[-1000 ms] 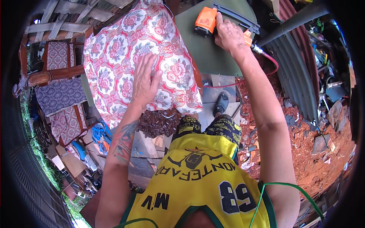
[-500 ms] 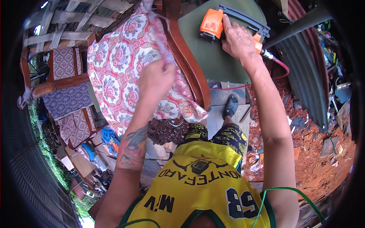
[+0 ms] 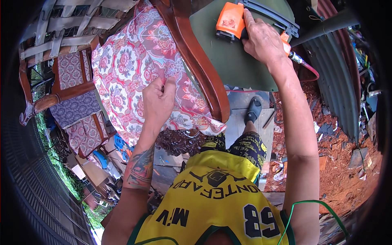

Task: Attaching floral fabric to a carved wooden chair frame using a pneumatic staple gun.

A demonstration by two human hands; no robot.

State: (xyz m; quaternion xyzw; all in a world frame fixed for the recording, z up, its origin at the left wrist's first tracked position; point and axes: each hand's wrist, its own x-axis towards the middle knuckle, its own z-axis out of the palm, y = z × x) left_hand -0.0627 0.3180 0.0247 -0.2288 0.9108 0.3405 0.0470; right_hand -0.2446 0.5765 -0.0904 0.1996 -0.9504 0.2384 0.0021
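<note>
Floral fabric (image 3: pixel 122 87) is now folded back leftward, baring the curved wooden rail (image 3: pixel 198 57). Right of rail: green panel (image 3: pixel 237 73) under orange nail gun (image 3: pixel 229 19), red hose (image 3: pixel 313 74) farther right. Far left of rail: webbed frame (image 3: pixel 57 47). Left hand (image 3: pixel 158 102) blocks part of the fabric, fingers pinched on it; right hand (image 3: pixel 265 44) lies over the gun, can't tell if clamped. Fabric sits just left of rail: white-and-red, rose medallions, rumpled, duller underside showing near rail.

Bright, diffuse daylight, soft shadows. Blown-out spot lower L nr greenery (image 3: pixel 94 218); sheen on wood frame (image 3: pixel 199 61). Dim behind corrugated sheet (image 3: pixel 335 81), upper R. L hand (image 3: pixel 159 100) & R hand (image 3: pixel 263 41) fairly sharp. Fisheye bends L slats (image 3: pixel 36 183); corners vignetted blk.
</note>
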